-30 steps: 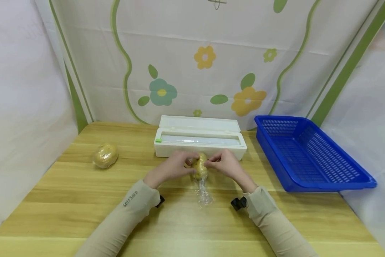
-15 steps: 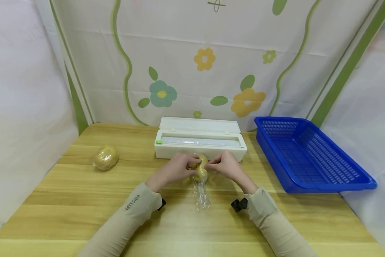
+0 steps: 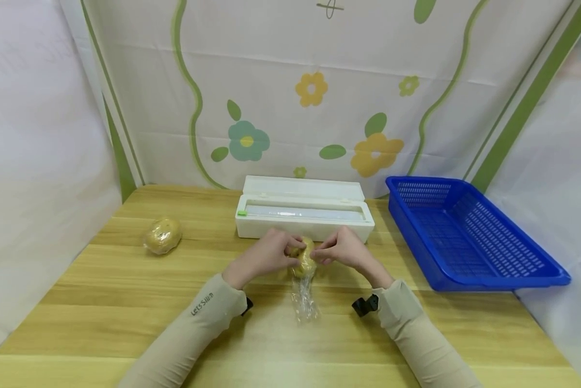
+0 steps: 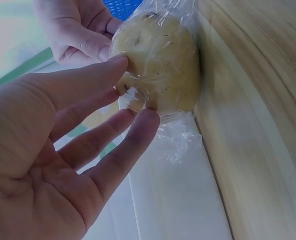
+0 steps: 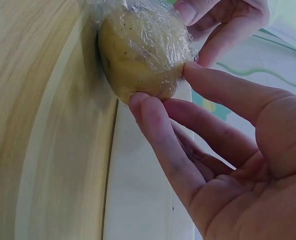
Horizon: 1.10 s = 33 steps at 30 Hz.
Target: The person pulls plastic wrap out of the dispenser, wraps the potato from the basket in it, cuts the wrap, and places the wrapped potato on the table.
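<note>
A yellow potato [image 3: 307,260] in clear cling film stands on the wooden table between both hands. Its loose film tail [image 3: 303,303] trails toward the person. The left hand [image 3: 266,254] holds the potato's left side by thumb and fingertips; in the left wrist view, film wrinkles beside those fingertips [image 4: 148,120]. From the other side, the right hand [image 3: 347,250] pinches the potato with its thumb and fingers, as the right wrist view shows at the fingertips [image 5: 155,112]. Just behind the hands sits a white cling film dispenser box [image 3: 305,227], its lid raised.
Another film-wrapped potato [image 3: 163,235] lies at the left of the table. A blue plastic basket [image 3: 418,245] stands on the right, partly past the table's edge. Behind the table hangs a white cloth [image 3: 280,59] with printed flowers.
Both hands stay at the potato with small finger movements. The potato and its film tail sit slightly nearer the person. The dispenser box and basket have not moved.
</note>
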Each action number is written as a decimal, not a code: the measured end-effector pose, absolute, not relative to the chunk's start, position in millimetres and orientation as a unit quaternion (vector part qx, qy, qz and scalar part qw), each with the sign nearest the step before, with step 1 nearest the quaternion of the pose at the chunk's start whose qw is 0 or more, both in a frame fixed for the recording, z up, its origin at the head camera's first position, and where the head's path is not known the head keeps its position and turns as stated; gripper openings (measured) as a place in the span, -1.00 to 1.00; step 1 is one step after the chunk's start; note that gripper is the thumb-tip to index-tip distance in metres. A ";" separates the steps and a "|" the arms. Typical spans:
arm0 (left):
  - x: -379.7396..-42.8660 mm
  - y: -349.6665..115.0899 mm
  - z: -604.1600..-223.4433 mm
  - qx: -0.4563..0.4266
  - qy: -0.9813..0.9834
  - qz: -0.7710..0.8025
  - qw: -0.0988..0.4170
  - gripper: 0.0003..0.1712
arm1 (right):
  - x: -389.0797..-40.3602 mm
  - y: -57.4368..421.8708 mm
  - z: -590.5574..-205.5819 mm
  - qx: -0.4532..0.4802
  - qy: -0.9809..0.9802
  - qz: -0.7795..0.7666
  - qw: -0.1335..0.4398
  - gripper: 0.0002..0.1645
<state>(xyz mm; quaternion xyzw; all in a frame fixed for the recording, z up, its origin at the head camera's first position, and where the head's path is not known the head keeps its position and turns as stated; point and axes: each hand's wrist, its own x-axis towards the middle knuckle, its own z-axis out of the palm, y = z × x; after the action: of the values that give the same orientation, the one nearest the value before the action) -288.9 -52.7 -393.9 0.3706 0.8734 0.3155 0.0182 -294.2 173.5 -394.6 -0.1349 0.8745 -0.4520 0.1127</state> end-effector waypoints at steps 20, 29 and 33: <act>-291.5 -53.2 -396.7 0.369 0.876 0.309 0.010 -0.55 | -295.9 173.5 -395.9 -0.144 0.864 -0.465 0.129 -0.81; -290.7 -68.1 -387.4 0.422 0.861 0.285 -0.012 -0.61 | -292.7 186.6 -394.5 -0.253 0.899 -0.356 0.038 -0.82; -284.9 -81.0 -384.9 0.478 0.846 0.222 -0.077 -0.67 | -278.6 202.3 -394.2 -0.383 0.874 -0.292 -0.057 -0.77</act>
<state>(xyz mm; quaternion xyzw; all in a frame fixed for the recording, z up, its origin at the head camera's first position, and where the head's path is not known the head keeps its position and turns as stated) -284.9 -81.0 -384.9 0.4777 0.8464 0.2223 -0.0768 -278.6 202.3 -394.2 -0.3828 0.8745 -0.2924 -0.0566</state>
